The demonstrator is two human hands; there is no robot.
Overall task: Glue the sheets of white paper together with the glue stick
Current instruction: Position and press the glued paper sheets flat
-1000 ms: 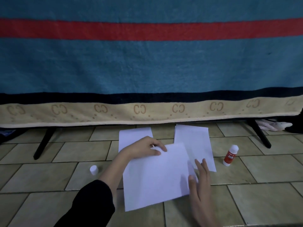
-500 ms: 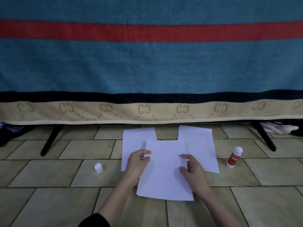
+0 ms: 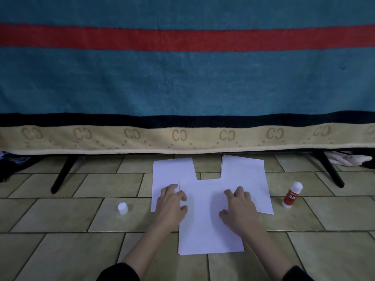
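White paper, three sheets visible on the tiled floor: the front sheet lies nearest you and overlaps the lower parts of the left rear sheet and the right rear sheet, bridging the gap between them. Your left hand rests across the front sheet's left edge, fingers spread and bent at the tips, pressing rather than gripping; your right hand presses the same sheet to the right of its middle, likewise grasping nothing. Glue stick stands upright and uncapped on the tiles just right of the right rear sheet, apart from the paper; its cap sits well apart on the left. Judgement: this is the press-down step, joining the front sheet to the two behind. Risks from here: uneven pressure could leave the overlap corners unbonded, since both palms sit toward the middle; sliding your hands sideways while the glue is wet could skew the front sheet or wrinkle it; lifting abruptly could peel a sheet up with your fingers if glue has squeezed out. An open stick left standing may dry or tip onto the tiles. Whether glue covers both overlaps cannot be seen.
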